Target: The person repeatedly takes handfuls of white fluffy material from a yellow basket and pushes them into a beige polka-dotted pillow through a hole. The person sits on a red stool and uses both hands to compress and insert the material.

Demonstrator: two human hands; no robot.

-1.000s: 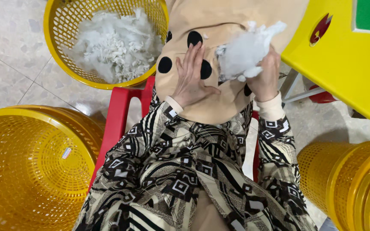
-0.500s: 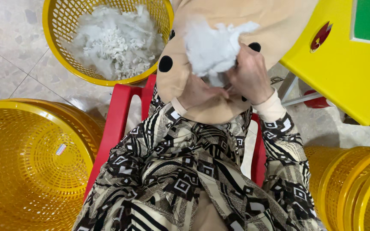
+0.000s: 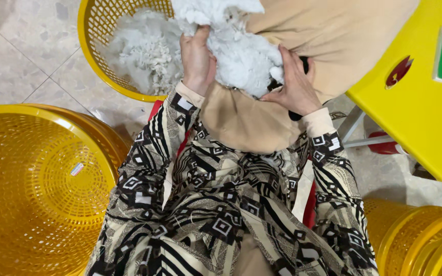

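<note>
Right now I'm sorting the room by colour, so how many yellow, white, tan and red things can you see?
Yellow: 4 (basket of fluff, empty basket, basket stack, stool)
White: 1 (stuffing wad, held in left hand and right hand)
Tan: 1 (fabric cover)
Red: 1 (seat)
Total: 7

The white stuffing (image 3: 236, 46) runs off the top edge at 12 o'clock, so its full size cannot be seen. It covers the fingertips of the left hand (image 3: 196, 60) and some of the right hand (image 3: 293, 84). The tan cloth shell (image 3: 282, 102) is cut off at the top too, and its black spots are mostly hidden. The yellow basket (image 3: 95, 61) at 11 o'clock loses its far rim. The yellow stool (image 3: 415, 112) at 3 o'clock leaves the picture.
</note>
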